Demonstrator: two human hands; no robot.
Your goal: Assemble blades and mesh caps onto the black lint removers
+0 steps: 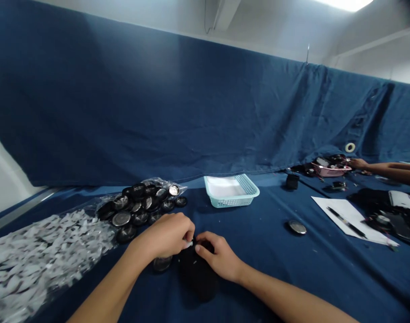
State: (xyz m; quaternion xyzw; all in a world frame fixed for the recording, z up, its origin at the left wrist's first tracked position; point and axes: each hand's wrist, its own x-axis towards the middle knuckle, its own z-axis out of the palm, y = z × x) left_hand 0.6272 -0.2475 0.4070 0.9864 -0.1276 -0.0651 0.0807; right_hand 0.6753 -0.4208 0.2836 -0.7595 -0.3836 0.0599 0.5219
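Note:
In the head view, my left hand (171,235) is closed in a pinch at the top end of a dark, soft-looking black cloth piece (200,280). A small white strip (188,245) shows between its fingertips. My right hand (223,258) has its thumb and fingers closed on the upper right edge of the same black piece, close to the left fingertips. Whether the piece is a pouch or a folded cloth, I cannot tell. Beside my left wrist lies a round dark disc with a metallic face (162,264), partly under the hand.
Several black-rimmed round discs (137,206) are heaped on clear plastic at left, beside a bag of white strips (50,255). A light-blue basket (231,201) stands ahead. Rightward lie one disc (297,227), paper (339,206) and a pen (346,222). Another person's hand (358,163) reaches a pink basket (329,171).

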